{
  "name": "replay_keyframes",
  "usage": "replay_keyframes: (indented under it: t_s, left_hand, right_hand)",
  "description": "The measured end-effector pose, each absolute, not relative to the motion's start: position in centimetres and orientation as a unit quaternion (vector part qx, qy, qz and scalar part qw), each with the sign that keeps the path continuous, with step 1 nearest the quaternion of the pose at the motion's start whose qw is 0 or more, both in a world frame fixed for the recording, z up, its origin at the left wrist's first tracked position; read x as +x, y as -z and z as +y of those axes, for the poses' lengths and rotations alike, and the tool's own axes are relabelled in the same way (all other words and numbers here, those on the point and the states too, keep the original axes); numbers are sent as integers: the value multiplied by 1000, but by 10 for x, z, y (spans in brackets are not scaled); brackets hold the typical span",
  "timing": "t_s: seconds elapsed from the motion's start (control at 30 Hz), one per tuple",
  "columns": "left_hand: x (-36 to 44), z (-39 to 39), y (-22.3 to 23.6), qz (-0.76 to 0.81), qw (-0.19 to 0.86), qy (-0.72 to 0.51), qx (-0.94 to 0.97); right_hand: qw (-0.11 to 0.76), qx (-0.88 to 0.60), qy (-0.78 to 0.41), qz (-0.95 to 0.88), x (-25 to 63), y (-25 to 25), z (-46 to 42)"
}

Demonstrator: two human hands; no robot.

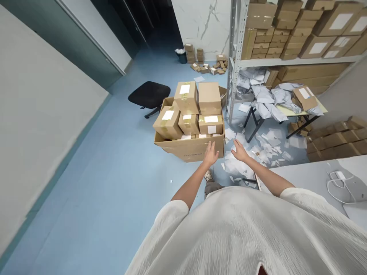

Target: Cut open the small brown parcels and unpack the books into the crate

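Note:
Both my arms reach forward from the white top. My left hand [211, 154] has its fingers stretched out, in front of the near wall of a large open carton [189, 148]; whether it touches the cardboard I cannot tell. Several taped brown boxes fill the carton, among them a labelled box [187, 105] and a plain-fronted box [210, 105] on top. A tilted box [169, 128] leans at the left side. My right hand [239, 152] is held to the right of the carton, fingers apart, with nothing in it.
Paper scraps [237, 162] litter the floor at right. A metal rack [233, 65] holds stacked boxes beyond a small table [289, 110] with grey mailer bags. A black chair [149, 94] stands behind the carton at left. A white table [301, 173] with a cable [340, 183] lies right.

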State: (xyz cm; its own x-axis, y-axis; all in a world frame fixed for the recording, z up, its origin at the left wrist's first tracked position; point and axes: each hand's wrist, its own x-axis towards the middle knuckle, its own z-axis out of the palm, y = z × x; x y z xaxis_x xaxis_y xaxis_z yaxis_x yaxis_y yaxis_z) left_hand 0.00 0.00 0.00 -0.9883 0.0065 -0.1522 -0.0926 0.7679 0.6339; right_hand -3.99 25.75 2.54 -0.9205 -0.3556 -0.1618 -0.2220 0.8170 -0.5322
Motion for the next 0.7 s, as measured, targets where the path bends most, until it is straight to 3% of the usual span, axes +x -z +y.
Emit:
replay_keyframes:
  t_s: [0.43,0.7]
  left_hand:
    - [-187,-98,-20,917,17,-396,38]
    - [-271,-111,-21,904,-1,-428,6]
  right_hand:
    - [58,-61,347,934,-220,-24,155]
    - [32,49,442,895,-324,-41,122]
